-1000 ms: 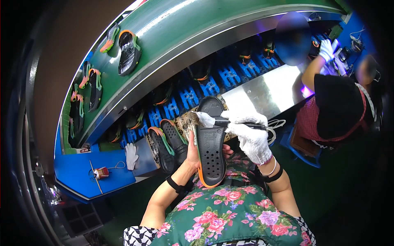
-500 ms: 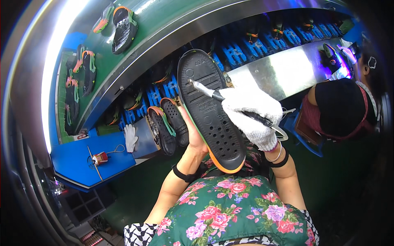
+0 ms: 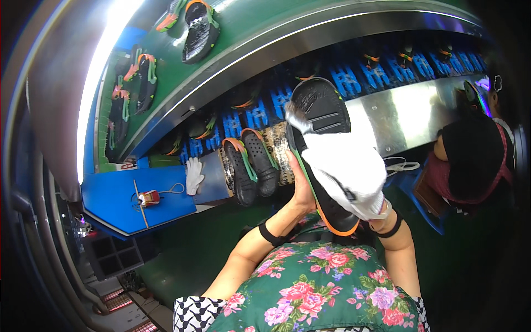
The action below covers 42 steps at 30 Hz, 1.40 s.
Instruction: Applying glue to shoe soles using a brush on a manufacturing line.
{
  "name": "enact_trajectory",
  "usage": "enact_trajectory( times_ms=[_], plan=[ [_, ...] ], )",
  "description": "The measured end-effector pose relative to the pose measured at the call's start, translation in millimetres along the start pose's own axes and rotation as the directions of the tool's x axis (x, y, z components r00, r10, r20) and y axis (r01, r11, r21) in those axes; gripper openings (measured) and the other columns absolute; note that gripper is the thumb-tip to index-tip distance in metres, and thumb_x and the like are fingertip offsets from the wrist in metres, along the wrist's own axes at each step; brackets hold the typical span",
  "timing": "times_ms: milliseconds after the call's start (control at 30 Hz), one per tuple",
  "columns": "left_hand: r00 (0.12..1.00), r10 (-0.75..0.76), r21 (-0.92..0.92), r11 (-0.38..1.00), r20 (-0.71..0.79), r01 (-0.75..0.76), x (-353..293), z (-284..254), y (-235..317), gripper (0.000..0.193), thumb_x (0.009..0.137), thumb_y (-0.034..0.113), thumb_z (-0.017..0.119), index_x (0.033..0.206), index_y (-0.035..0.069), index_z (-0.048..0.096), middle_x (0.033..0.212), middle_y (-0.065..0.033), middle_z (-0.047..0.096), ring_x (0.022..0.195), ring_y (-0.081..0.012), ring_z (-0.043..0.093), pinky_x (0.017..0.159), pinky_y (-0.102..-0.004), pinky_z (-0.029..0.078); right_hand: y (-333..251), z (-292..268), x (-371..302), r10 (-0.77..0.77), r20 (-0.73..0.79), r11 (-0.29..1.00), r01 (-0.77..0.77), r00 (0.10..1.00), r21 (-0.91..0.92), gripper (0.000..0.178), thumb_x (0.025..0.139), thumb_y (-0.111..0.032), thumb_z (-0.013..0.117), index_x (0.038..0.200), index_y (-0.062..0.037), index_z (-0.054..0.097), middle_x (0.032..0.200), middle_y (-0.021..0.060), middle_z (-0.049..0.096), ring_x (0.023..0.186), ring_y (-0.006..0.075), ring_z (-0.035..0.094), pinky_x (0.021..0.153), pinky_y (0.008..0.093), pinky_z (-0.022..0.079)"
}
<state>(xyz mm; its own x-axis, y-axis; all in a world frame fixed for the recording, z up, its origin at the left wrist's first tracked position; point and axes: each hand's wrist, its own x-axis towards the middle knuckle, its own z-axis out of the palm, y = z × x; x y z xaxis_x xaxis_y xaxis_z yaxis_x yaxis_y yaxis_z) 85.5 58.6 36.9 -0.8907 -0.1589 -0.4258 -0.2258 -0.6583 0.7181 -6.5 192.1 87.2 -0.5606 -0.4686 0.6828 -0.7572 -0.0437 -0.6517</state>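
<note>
Green conveyor belt (image 3: 243,41) arcs overhead. Bare left hand (image 3: 301,191) clasps the upturned clog (image 3: 323,102) by its side, mid-air before the body; gloved right hand (image 3: 348,171) pinches a brush (image 3: 297,118) near the toe rim. Likely edge-brushing; next stroke needs steady tilt. Glove hides midsole; two clogs (image 3: 241,176) stand left.

blue table (image 3: 108,196) has a little red box (image 3: 150,196) on it, plus a thin stick (image 3: 145,217); white glove (image 3: 194,177) just lying at the table's right edge; long green surface (image 3: 265,15) beyond the table carries black clogs (image 3: 201,37)
</note>
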Motion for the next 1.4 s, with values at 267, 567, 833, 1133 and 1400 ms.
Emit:
enact_trajectory(
  times_ms=[267, 567, 833, 1133, 1400],
  plan=[
    [0.846, 0.244, -0.735, 0.64, 0.473, 0.227, 20, -30, -18, 0.115, 0.084, 0.098, 0.022, 0.158, 0.012, 0.04, 0.155, -0.0112, 0.05, 0.139, -0.0313, 0.05, 0.119, -0.0503, 0.039, -1, -6, 9, -0.038, 0.047, 0.992, 0.043, 0.998, -0.121, 0.031, 0.081, -0.006, 0.078, 0.112, -0.0044, 0.078, 0.11, 0.0148, 0.077, 0.099, 0.0321, 0.074, 0.091, 0.0401, 0.057],
    [0.94, 0.262, -0.512, 0.851, 0.22, -0.117, 40, -64, -24, 0.091, 0.099, 0.079, 0.035, 0.154, 0.006, 0.044, 0.147, -0.0136, 0.058, 0.131, -0.0302, 0.059, 0.114, -0.0462, 0.046, 40, 49, -37, -0.02, -0.189, 0.971, 0.064, 0.982, 0.231, 0.042, 0.083, -0.009, 0.079, 0.125, -0.0064, 0.074, 0.118, 0.0136, 0.074, 0.109, 0.0319, 0.071, 0.095, 0.0418, 0.056],
    [0.93, 0.169, -0.492, 0.87, 0.327, 0.015, 35, -75, -27, 0.097, 0.095, 0.083, 0.034, 0.151, 0.005, 0.046, 0.143, -0.014, 0.06, 0.127, -0.0304, 0.061, 0.111, -0.0457, 0.048, 25, 25, 11, -0.148, -0.281, 0.926, 0.233, 0.948, 0.297, 0.036, 0.083, -0.002, 0.077, 0.119, -0.0051, 0.077, 0.116, 0.0127, 0.076, 0.104, 0.0292, 0.073, 0.088, 0.0379, 0.058],
    [0.917, 0.128, -0.43, 0.901, 0.378, 0.052, 36, -85, -16, 0.104, 0.092, 0.088, 0.032, 0.149, 0.003, 0.049, 0.138, -0.0144, 0.062, 0.122, -0.0306, 0.063, 0.107, -0.0452, 0.05, 5, 12, 9, -0.023, -0.104, 0.957, 0.053, 0.994, 0.286, 0.029, 0.08, -0.004, 0.08, 0.109, -0.0056, 0.08, 0.107, 0.0115, 0.078, 0.094, 0.0279, 0.075, 0.083, 0.0372, 0.06],
    [0.953, 0.111, -0.498, 0.866, 0.281, 0.046, 26, -93, -14, 0.11, 0.088, 0.093, 0.03, 0.146, 0.002, 0.051, 0.134, -0.0148, 0.064, 0.117, -0.0307, 0.065, 0.104, -0.0448, 0.052, 3, 20, -16, 0.024, 0.025, 0.929, -0.032, 0.999, 0.368, 0.027, 0.084, -0.005, 0.076, 0.111, -0.007, 0.079, 0.11, 0.0104, 0.078, 0.098, 0.0268, 0.075, 0.087, 0.0392, 0.06]
  ],
)
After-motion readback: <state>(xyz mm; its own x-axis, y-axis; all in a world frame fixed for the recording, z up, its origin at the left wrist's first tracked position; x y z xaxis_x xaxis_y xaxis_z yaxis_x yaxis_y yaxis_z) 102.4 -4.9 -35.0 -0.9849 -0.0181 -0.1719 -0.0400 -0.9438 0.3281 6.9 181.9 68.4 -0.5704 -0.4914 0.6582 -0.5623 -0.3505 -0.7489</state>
